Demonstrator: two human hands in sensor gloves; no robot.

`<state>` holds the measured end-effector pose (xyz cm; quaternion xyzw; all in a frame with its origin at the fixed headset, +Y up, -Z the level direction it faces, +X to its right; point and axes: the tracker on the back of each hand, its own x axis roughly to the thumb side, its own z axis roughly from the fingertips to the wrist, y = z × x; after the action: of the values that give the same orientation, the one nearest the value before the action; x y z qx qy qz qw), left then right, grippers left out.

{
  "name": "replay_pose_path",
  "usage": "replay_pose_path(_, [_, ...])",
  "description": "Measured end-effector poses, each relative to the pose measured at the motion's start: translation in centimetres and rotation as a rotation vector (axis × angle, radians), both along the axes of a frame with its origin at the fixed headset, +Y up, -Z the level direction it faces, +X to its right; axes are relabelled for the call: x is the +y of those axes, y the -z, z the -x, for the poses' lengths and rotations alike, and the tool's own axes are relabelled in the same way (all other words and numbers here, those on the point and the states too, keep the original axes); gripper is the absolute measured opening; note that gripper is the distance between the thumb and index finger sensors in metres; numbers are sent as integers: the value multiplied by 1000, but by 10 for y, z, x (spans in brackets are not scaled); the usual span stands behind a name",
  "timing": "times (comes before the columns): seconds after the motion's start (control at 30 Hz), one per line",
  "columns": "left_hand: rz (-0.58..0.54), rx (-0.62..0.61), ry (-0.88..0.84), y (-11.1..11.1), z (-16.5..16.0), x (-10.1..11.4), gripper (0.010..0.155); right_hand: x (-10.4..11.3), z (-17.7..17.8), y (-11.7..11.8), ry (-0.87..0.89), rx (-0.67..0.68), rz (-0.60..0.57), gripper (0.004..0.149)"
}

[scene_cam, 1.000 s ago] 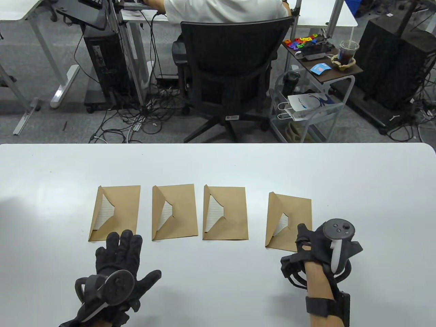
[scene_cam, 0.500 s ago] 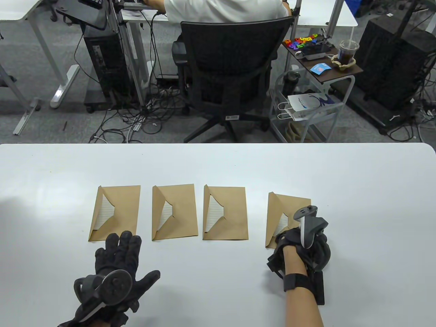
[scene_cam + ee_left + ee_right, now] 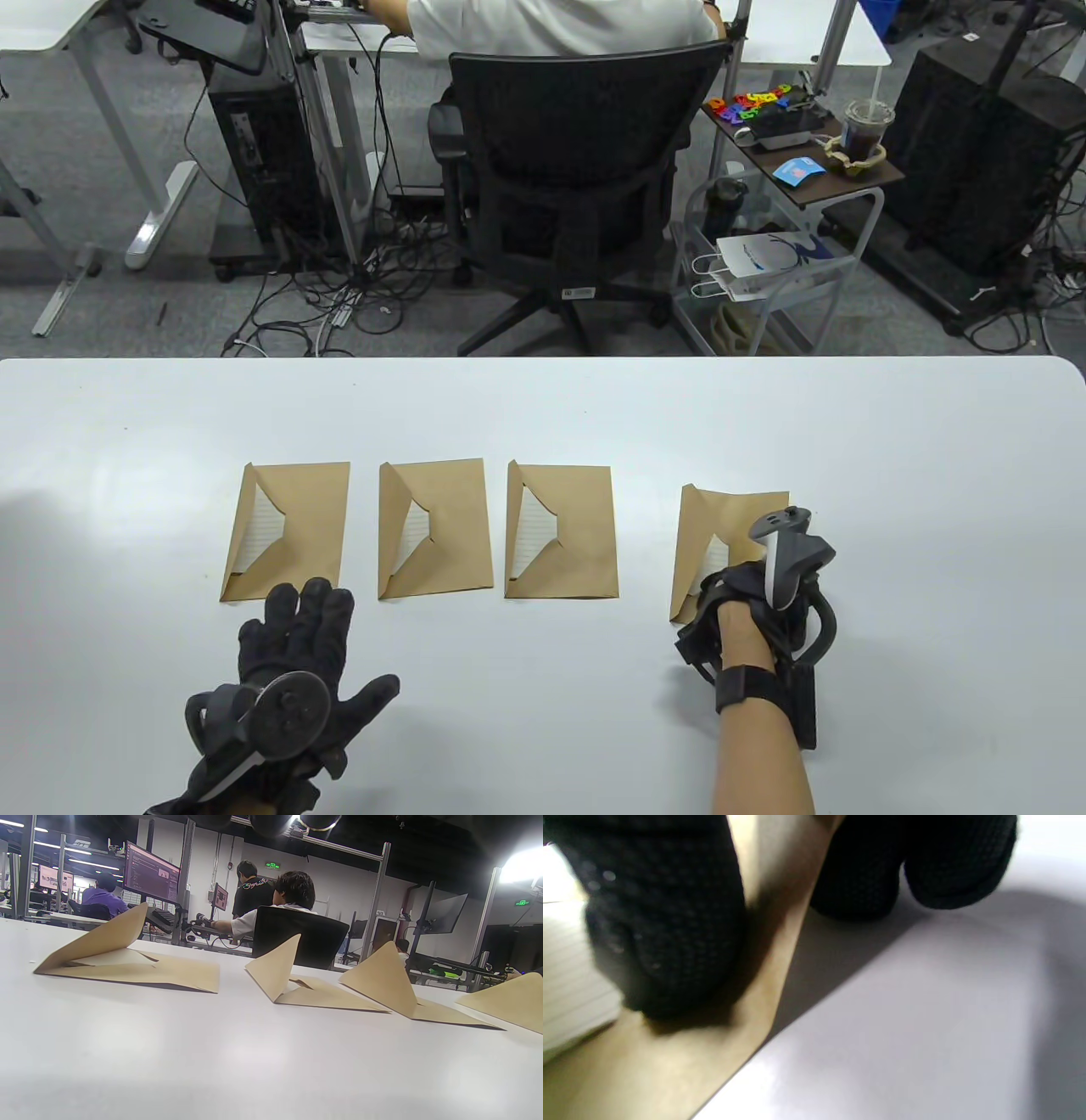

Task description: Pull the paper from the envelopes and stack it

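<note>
Several brown envelopes lie in a row on the white table (image 3: 543,407), each with its flap raised and lined white paper showing inside. My right hand (image 3: 736,596) grips the near edge of the rightmost envelope (image 3: 725,509). In the right wrist view a gloved finger (image 3: 661,921) presses on top of that envelope (image 3: 670,1077) beside its lined paper (image 3: 568,984), and other fingers (image 3: 925,857) curl at its edge. My left hand (image 3: 297,628) rests flat and spread on the table, empty, just before the leftmost envelope (image 3: 293,518), which also shows in the left wrist view (image 3: 127,963).
The second envelope (image 3: 441,509) and the third envelope (image 3: 577,526) lie between my hands. Beyond the table's far edge stand an office chair (image 3: 577,170) with a seated person and a small cart (image 3: 789,170).
My right hand has turned onto its side, moved forward and taken hold of the rightmost envelope's near edge. That envelope has shifted slightly to the right. My left hand has not moved.
</note>
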<state>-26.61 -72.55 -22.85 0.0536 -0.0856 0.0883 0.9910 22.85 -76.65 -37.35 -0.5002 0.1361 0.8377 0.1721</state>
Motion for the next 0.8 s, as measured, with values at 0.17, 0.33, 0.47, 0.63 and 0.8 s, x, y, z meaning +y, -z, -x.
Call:
replay_pose_path(0.17, [2,-1,2,0,0,0,103,3,-7,-11,-43,-39,-121,83])
replay_pose_path(0.33, [6,-2,1,1,0,0,102,6,-23,-26,-14,-77,-227,45])
replay_pose_path(0.47, [5,-9,4,0,-2,0,102,13,-34,-41,41,-67,-296,41])
replay_pose_path(0.63, [-2,-13,-3,-1,-3,0,101,29,-35,-65,84,14,-482,41])
replay_pose_path(0.8, [-43,-82,-55,-8,-15,5,98,47,-10,-91,251,117,-692,41])
